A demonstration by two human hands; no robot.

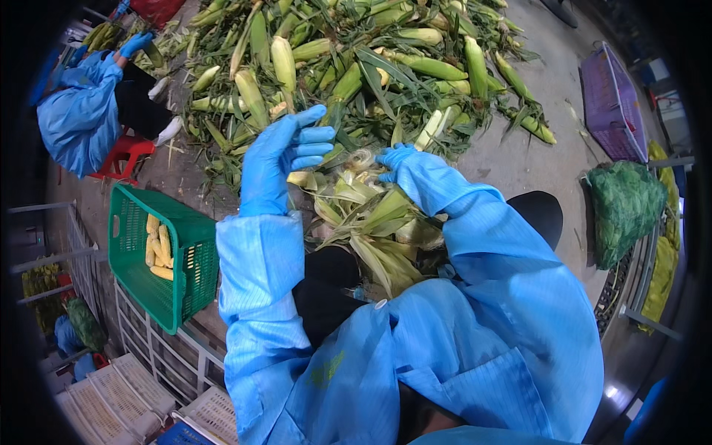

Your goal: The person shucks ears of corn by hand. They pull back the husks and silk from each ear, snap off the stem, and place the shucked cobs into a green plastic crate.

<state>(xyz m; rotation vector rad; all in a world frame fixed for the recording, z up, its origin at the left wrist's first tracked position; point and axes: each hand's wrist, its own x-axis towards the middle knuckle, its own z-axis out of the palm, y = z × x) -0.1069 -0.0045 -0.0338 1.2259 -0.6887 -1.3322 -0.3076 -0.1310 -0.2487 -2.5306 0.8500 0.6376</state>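
My left hand (289,146), in a blue glove, is raised over the near edge of a heap of unhusked corn ears (345,83). Its fingers point right, apart, with nothing in them. To its right my right hand (399,158), gloved the same way, has its fingers bent beside a tuft of corn silk (360,160). Whether it grips any of it is hidden. Just beyond that hand a pale, partly peeled ear (429,130) lies on the heap. Below both hands, loose husks (370,217) pile up in front of my body.
At left stands a green plastic crate (197,267) holding several husked yellow cobs (160,247). A co-worker in blue (83,117) sits on a red stool (130,156) at upper left. On the right are a purple crate (614,103) and a stuffed green mesh sack (626,208).
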